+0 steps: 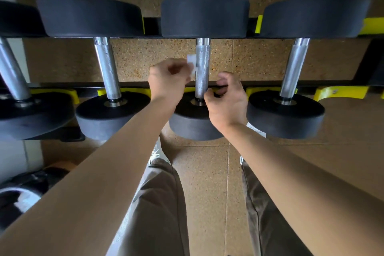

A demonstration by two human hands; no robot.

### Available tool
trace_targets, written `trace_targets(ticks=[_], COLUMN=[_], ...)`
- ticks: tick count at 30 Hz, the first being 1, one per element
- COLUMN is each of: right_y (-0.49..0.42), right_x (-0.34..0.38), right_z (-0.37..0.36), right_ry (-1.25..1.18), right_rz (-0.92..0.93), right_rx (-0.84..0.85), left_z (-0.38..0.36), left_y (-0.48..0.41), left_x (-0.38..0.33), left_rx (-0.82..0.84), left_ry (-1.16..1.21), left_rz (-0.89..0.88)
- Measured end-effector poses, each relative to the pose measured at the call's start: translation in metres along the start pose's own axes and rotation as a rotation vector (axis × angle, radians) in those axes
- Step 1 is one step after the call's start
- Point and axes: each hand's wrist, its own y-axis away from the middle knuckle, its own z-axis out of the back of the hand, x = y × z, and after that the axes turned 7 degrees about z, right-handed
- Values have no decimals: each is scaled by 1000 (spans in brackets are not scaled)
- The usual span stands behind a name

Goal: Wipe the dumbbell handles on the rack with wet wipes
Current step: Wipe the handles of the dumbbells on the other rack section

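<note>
Head view: left hand [168,81] pinches wipe [192,63], seemingly touching handle [202,68]

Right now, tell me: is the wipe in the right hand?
No, the left hand pinches the white wipe beside the middle dumbbell handle.

Black dumbbells [315,16] lie across the yellow-cradled rack [340,92].

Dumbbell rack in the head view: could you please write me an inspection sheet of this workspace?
Surface: black rack rail with yellow cradles.
Job's things: white wipe against the middle handle; neighbouring handles bare.
Clutter: white slip beneath the right wrist, unclear.
Hands: left hand pinches the wipe; right hand curled loosely beside the handle, holding nothing.
Cables: nothing seen.
Surroundings: speckled brown floor.
</note>
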Motion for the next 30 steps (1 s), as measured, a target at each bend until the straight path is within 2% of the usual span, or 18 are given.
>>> trace_targets(ticks=[2, 5, 10, 13, 16, 18, 21, 23, 25, 30], right_y=[-1, -1, 0, 0, -2, -4, -8, -14, -20, -33], right_x=[0, -2, -3, 0, 6, 11, 18, 21, 22, 14], right_z=[0, -2, 1, 5, 9, 11, 19, 24, 28, 34], right_ry=[4, -14, -21, -16, 0, -33, -89, -118, -133, -155], right_rz=[4, 13, 58, 181, 368, 442, 410, 387, 395, 278], right_rx=[9, 7, 32, 93, 130, 144, 173, 201, 221, 192], left_z=[-8, -10, 11, 22, 25, 25, 25, 25, 23, 25], left_y=[-1, 1, 10, 14, 21, 26, 28, 27, 25, 11], left_x=[-8, -5, 11, 10, 5, 0, -3, -5, -6, -9], left_rx=[-59, -67, 161, 278, 359, 379, 499, 558, 520, 240], left_ry=[101, -32, -347, -219, 86, 199, 292, 173, 70, 212], left_rz=[-12, -48, -62, 66, 165, 215, 268, 206, 137, 159])
